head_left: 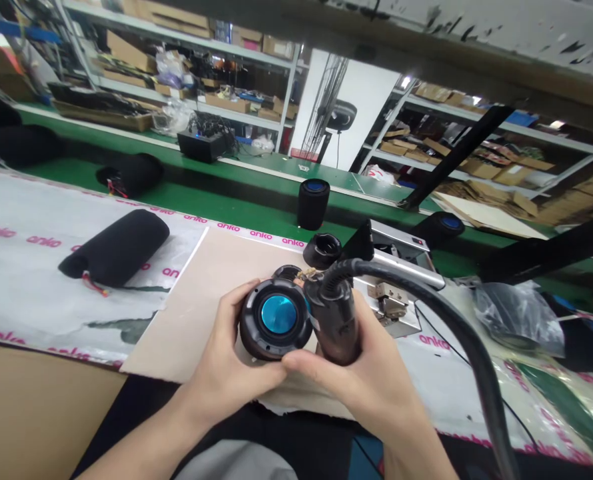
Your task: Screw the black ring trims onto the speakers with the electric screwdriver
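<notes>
A round black speaker end (pixel 275 319) with a shiny blue disc faces up in front of me. My left hand (pixel 229 357) is wrapped round its left side. Against its right side stands a dark cylindrical tool (pixel 335 327), with a thick black hose bending off its top to the right. My right hand (pixel 364 367) is closed round this tool, the thumb reaching to the speaker's lower edge. Both are held over a beige board (pixel 191 313). Just behind them sits a black ring-shaped part (pixel 322 250).
A black fabric cylinder (pixel 116 248) with wires lies on the left. An upright speaker (pixel 313 203) stands on the green surface (pixel 256 200) behind. A metal fixture (pixel 401 260) is close on the right, near a plastic bag (pixel 519 317). The hose (pixel 476 353) arcs down the right side.
</notes>
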`<state>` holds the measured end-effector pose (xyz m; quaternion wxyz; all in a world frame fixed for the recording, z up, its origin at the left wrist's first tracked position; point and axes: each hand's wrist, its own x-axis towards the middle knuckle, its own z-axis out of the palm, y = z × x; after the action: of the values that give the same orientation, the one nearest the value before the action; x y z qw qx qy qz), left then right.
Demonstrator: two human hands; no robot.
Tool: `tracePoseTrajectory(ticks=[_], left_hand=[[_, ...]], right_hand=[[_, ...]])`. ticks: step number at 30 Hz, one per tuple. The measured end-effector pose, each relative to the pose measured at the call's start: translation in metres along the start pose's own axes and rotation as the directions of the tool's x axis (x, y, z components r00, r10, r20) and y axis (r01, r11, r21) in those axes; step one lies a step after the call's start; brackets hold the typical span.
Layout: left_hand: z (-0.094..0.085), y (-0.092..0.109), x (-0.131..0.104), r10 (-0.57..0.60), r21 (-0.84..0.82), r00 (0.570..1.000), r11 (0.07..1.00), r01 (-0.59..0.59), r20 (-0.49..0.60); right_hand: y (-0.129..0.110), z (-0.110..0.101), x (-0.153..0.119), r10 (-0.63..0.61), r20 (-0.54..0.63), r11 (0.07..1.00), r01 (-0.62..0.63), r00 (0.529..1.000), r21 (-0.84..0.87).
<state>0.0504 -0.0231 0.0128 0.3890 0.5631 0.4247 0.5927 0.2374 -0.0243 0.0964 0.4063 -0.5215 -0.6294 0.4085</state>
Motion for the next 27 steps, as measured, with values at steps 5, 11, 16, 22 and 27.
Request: tracePoseTrajectory(ticks=[5, 11, 16, 22, 27], left_hand=[[-0.002, 0.001, 0.002, 0.021, 0.026, 0.997, 0.999, -0.023, 0.068], [-0.011, 0.013, 0.018, 0.033, -0.05, 0.98, 0.998, -0.023, 0.195], [-0.015, 0.02, 0.035, -0.032, -0.218, 0.958, 0.971, 0.097, 0.284], [-0.011, 0.022, 0.038, -0.07, -0.183, 0.961, 0.976, 0.121, 0.267], [-0.01, 0.021, 0.036, -0.047, -0.091, 0.977, 0.994, 0.067, 0.209]], right_hand=[[-0.01, -0.001, -0.006, 0.023, -0.001, 0.995, -0.023, 1.0, -0.093], [-0.018, -0.011, 0.006, 0.067, 0.058, 0.971, -0.052, 0.996, -0.233], [-0.023, -0.021, 0.015, 0.067, 0.152, 0.933, -0.008, 0.986, -0.361], [-0.033, -0.032, 0.034, -0.003, 0.326, 0.923, 0.129, 0.945, -0.364], [-0.03, -0.032, 0.042, 0.071, 0.314, 0.958, 0.023, 0.947, -0.287]])
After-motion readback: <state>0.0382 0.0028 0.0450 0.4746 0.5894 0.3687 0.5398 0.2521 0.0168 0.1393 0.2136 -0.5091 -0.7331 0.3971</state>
